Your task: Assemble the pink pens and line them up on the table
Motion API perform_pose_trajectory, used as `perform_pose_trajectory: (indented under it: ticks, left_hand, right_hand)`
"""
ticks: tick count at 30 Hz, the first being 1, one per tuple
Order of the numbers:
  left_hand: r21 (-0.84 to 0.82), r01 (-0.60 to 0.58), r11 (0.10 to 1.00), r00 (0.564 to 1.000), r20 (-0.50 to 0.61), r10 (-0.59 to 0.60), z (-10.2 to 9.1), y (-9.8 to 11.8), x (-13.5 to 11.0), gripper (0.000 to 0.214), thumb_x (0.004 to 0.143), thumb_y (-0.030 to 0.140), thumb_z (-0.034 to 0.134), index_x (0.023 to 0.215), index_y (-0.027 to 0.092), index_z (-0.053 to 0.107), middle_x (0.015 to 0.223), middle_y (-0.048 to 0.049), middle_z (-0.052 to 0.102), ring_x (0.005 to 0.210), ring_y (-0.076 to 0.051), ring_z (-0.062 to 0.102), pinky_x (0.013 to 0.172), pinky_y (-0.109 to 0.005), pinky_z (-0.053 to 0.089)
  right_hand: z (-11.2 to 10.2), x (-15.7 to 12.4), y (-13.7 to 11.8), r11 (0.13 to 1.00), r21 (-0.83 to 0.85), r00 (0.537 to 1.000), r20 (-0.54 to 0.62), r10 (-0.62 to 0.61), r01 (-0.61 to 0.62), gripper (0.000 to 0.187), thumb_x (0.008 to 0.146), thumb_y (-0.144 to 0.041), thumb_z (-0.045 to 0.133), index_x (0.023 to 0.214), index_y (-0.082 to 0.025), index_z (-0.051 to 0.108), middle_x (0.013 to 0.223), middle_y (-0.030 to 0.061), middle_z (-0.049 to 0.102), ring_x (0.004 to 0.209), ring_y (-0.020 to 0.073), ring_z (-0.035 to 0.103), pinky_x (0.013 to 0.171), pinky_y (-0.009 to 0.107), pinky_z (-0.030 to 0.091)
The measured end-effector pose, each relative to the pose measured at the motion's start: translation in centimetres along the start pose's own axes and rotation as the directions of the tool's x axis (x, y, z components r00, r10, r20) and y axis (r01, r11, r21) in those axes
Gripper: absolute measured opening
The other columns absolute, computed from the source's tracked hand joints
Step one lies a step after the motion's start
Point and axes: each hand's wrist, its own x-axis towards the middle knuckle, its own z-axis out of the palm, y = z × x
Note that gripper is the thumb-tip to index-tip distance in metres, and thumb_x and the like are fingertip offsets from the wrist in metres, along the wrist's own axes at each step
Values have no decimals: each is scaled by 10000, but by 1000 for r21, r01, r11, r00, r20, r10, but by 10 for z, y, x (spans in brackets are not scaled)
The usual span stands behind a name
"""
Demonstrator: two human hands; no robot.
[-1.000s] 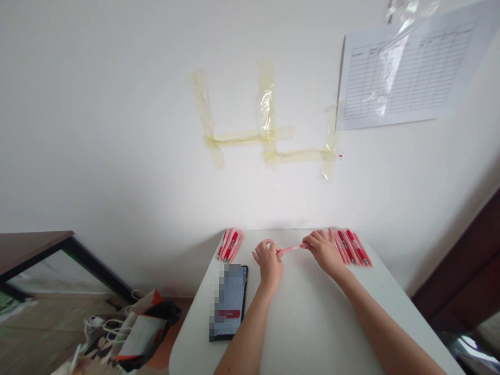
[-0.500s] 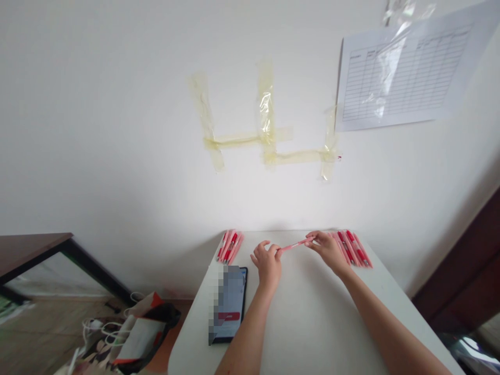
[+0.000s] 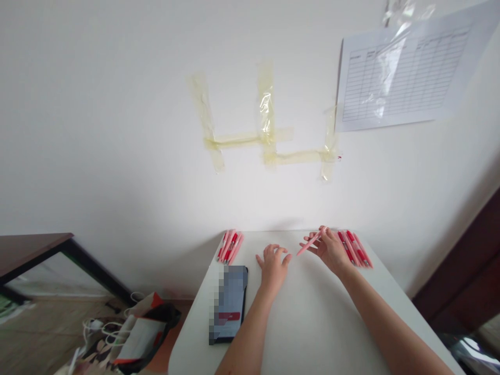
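A pink pen (image 3: pixel 309 244) is held at its upper end by my right hand (image 3: pixel 330 251), tilted so that its lower end points down and left. My left hand (image 3: pixel 274 266) is apart from the pen, fingers spread and bent over the white table (image 3: pixel 308 323), holding nothing. Beside my right hand lies a row of red and pink pens (image 3: pixel 355 250), partly hidden behind the hand. A smaller group of red and pink pens (image 3: pixel 230 247) lies at the table's back left corner.
A phone (image 3: pixel 230 304) lies on the table left of my left forearm. The wall, with yellowed tape (image 3: pixel 266 112) and a printed sheet (image 3: pixel 406 78), borders the table's back. Bags and white cords (image 3: pixel 135 333) sit on the floor at left, near a dark table (image 3: pixel 35 255).
My left hand has let go of the pen and opened. My right hand has turned the pen, so its free end now points down toward the table.
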Motion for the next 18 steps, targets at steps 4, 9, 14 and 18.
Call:
perform_pose_trajectory:
  ticks: [4,9,14,18]
  left_hand:
    - [84,-82,993,985,162,68,2,-6,0,285,944,362,544,1216,325,622,1492,-44,518,1468,-295,345,1164,-783,109]
    - [169,-160,973,966,232,118,1,-8,-2,380,960,404,496,1333,345,541,1576,-41,430,1506,-321,287,1165,-785,133]
    - [211,-169,963,963,242,116,1,-8,-2,400,975,418,450,1363,346,515,1589,-45,410,1511,-320,281,1172,-778,143]
    - [203,-164,965,966,230,116,1,-8,-3,401,973,413,452,1362,344,519,1587,-45,412,1510,-321,281,1175,-776,132]
  right_hand:
    - [-3,4,-1,992,121,997,-76,-17,26,321,822,-456,788,959,-305,541,746,-49,617,738,172,643,734,386,575]
    - [-5,6,-5,967,254,997,-78,23,-3,212,876,-408,729,964,-309,564,681,-55,538,554,114,476,523,239,430]
    - [-7,2,-10,933,343,993,3,118,-112,264,915,-503,638,867,-255,563,685,-38,501,569,125,456,569,283,440]
    - [-8,-1,-13,903,399,987,89,136,-161,287,895,-465,646,777,-234,525,679,-41,473,596,126,458,613,299,447]
